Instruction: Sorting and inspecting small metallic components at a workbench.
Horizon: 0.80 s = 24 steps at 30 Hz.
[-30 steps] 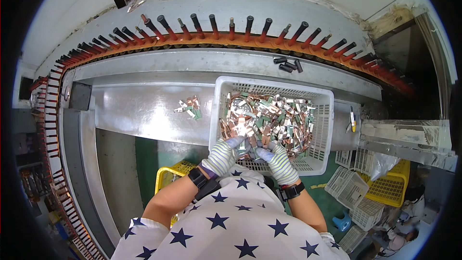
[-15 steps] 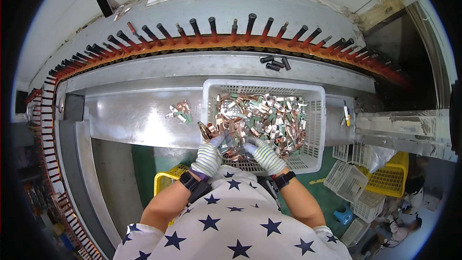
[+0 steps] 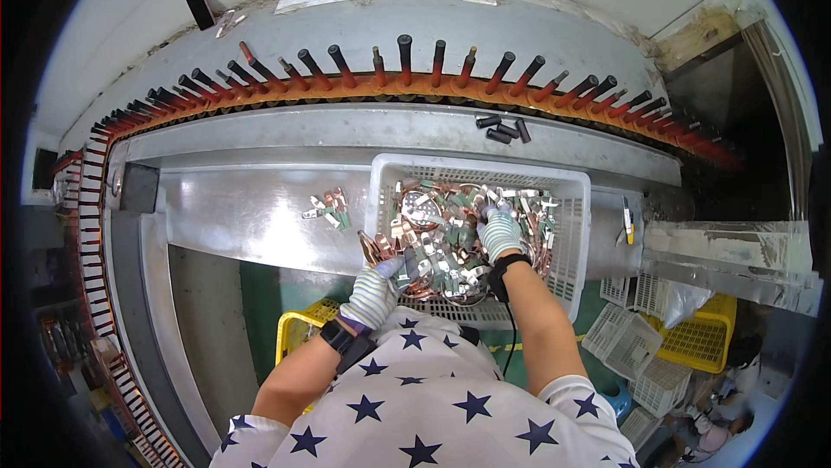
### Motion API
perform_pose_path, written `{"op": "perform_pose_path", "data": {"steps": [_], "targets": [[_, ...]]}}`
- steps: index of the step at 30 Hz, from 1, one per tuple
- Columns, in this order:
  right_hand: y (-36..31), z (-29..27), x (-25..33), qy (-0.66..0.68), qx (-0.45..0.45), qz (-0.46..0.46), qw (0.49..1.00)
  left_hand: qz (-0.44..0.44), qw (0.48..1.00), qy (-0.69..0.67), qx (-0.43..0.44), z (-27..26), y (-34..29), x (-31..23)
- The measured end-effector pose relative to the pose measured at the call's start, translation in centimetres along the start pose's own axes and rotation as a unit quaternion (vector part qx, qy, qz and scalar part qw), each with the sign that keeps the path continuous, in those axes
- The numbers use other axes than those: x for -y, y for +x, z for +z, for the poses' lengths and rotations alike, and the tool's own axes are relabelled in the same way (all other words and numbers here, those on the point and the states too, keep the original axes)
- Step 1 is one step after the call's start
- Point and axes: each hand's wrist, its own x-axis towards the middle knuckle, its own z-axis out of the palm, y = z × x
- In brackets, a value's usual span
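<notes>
A white plastic crate (image 3: 578, 269) is heaped with small metal pieces (image 3: 454, 251), copper-coloured, silvery and greenish. My left hand (image 3: 372, 295), in a striped glove, is at the crate's near left corner. Its fingers close around small metal pieces at the edge of the heap; their exact shape is hard to make out. Farther in, my right hand (image 3: 500, 232), gloved alike, reaches down onto the middle of the heap. Its fingertips are partly hidden among the pieces. A round perforated metal dish (image 3: 421, 209) lies in the heap, left of my right hand.
Left of the crate, a small pile of similar pieces (image 3: 329, 206) lies on the metal table (image 3: 234, 208). Behind runs a curved conveyor (image 3: 398, 87) with upright rods. Several black tubes (image 3: 502, 130) lie on the ledge. A cutter knife (image 3: 628, 219) is at right, yellow crates (image 3: 692, 338) below.
My right hand has moved away from my body, from the crate's near side to the middle of the heap. My left hand stays at the near left corner. The conveyor rods have shifted.
</notes>
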Motion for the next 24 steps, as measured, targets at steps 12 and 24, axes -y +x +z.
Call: {"op": "perform_pose_path", "data": {"steps": [12, 24], "targets": [[-5.6, 0.9, -3.9, 0.288, 0.301, -0.192, 0.889, 0.011, 1.000, 0.003, 0.007, -0.3, 1.5, 0.9], [-3.6, 0.1, -8.0, 0.195, 0.069, -0.061, 0.977, -0.003, 1.000, 0.000, -0.005, 0.5, 1.5, 0.7]]}}
